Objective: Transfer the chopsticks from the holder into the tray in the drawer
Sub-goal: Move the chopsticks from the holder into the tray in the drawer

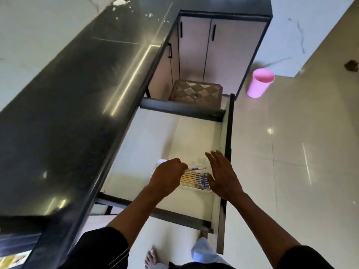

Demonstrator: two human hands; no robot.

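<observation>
Your left hand (167, 175) pinches one chopstick (196, 168) just above the tray (194, 188), lower centre of the frame, where other chopsticks (194, 178) lie. Your right hand (223, 175) hovers open, empty. Released crooked, the chopstick could land across the row or roll into the drawer (194, 133).

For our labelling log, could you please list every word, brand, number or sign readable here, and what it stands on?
No legible text anywhere.
The chopsticks: blue markings, too blurred to tell whether they are writing.
Bottom left, the yellow printed item: too blurred to read.
</observation>
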